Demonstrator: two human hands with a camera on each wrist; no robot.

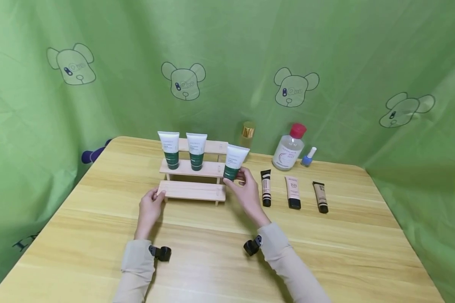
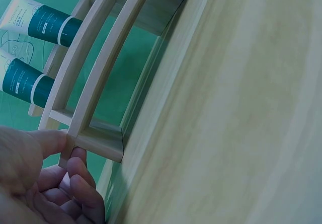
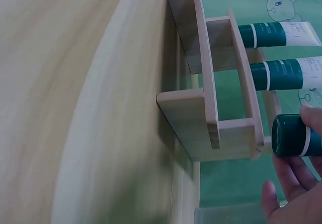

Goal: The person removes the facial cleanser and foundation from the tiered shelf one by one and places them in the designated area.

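A three-step wooden display rack (image 1: 191,190) stands on the table. Two white-and-green squeeze tubes, the left one (image 1: 169,147) and the middle one (image 1: 196,149), stand cap down on its middle step. My left hand (image 1: 150,208) pinches the left end of the lowest step between thumb and fingers. At the right end of the middle step, my right hand (image 1: 247,192) grips a third white-and-green tube (image 1: 236,158) by its green lower part, slightly tilted. In the right wrist view its cap (image 3: 289,136) is close to the step's end; whether they touch I cannot tell.
Right of the rack lie a slim pink-and-black tube (image 1: 266,187), a pink BB tube (image 1: 293,191) and a tan tube (image 1: 320,195). Behind stand a gold-capped bottle (image 1: 247,131), a clear red-capped bottle (image 1: 288,151) and a blue nail polish bottle (image 1: 307,159). A green curtain (image 1: 227,42) hangs behind.
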